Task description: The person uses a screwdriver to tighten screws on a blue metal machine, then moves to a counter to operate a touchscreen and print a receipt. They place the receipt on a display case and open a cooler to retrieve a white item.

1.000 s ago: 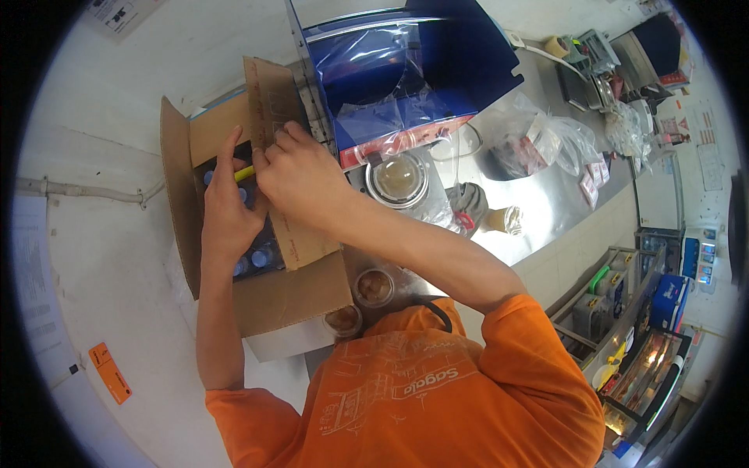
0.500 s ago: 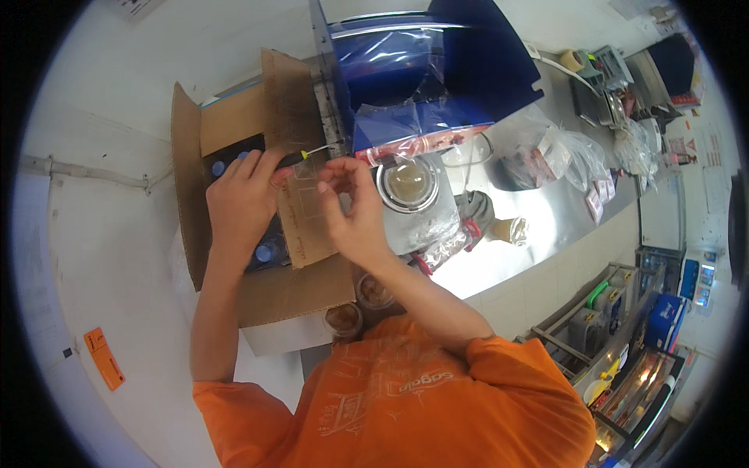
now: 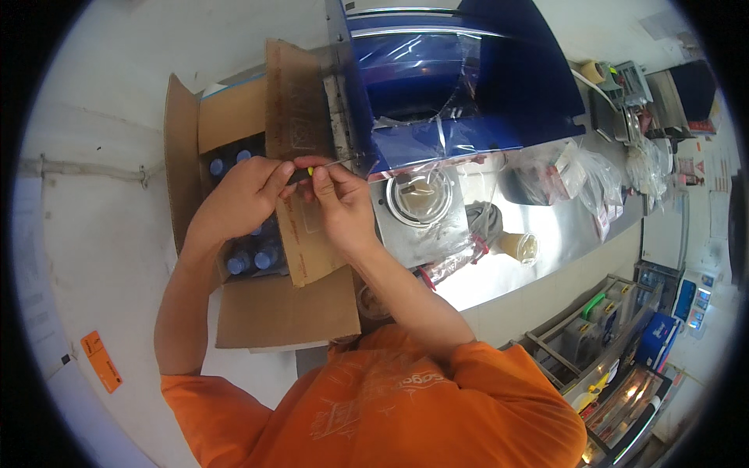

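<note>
A screwdriver with a black and yellow handle spans the gap between my hands, its thin metal shaft pointing right at the lower left edge of a blue-panelled machine. My left hand is closed round the handle. The fingers of my right hand pinch the screwdriver by the yellow end of its handle, where the shaft begins. Whether the tip touches the machine I cannot tell. Under my hands stands an open cardboard box holding several bottles with blue caps.
A clear-lidded cup sits in the machine's metal ring. On the steel counter lie a filled cup, a grey cloth, a red-ended plastic-wrapped roll and clear plastic bags. Another cup stands beside the box.
My right hand has moved left and closed on the screwdriver, from loosely curled beside its shaft. My left hand still holds the handle. The view has shifted slightly.
</note>
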The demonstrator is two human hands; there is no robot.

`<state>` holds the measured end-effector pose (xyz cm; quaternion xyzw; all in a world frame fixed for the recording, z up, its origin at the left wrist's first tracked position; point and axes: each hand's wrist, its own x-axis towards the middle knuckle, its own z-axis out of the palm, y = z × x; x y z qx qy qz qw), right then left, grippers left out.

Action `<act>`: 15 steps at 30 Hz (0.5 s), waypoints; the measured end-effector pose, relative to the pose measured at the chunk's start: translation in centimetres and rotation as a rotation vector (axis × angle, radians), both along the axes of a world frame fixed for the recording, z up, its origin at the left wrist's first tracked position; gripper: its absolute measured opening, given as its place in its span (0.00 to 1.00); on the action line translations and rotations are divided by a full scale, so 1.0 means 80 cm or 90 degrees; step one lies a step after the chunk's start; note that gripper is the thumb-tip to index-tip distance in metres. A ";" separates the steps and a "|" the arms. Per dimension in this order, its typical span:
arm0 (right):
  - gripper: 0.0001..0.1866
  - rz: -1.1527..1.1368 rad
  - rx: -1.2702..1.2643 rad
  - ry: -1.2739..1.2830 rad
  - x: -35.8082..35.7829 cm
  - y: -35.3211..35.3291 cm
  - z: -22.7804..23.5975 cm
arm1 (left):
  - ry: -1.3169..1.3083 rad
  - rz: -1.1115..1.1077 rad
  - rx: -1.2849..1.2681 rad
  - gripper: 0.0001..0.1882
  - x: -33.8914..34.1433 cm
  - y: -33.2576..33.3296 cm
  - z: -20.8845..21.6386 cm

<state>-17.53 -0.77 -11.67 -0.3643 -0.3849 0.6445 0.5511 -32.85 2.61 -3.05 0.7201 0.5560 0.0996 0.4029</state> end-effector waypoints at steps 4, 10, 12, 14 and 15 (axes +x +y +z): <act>0.16 -0.059 -0.052 0.030 -0.008 -0.010 -0.007 | -0.104 0.037 0.040 0.16 0.003 -0.009 -0.017; 0.11 -0.033 0.022 -0.262 0.025 -0.020 0.022 | 0.143 -0.012 0.482 0.13 0.014 -0.041 -0.031; 0.09 -0.039 0.285 -0.575 0.082 -0.034 0.060 | 0.231 -0.025 0.600 0.13 0.015 -0.031 -0.030; 0.11 -0.122 0.482 -0.670 0.148 -0.032 0.080 | 0.250 -0.031 0.631 0.12 0.016 -0.028 -0.034; 0.12 -0.147 0.485 -0.808 0.168 -0.018 0.097 | 0.260 -0.041 0.645 0.12 0.018 -0.027 -0.034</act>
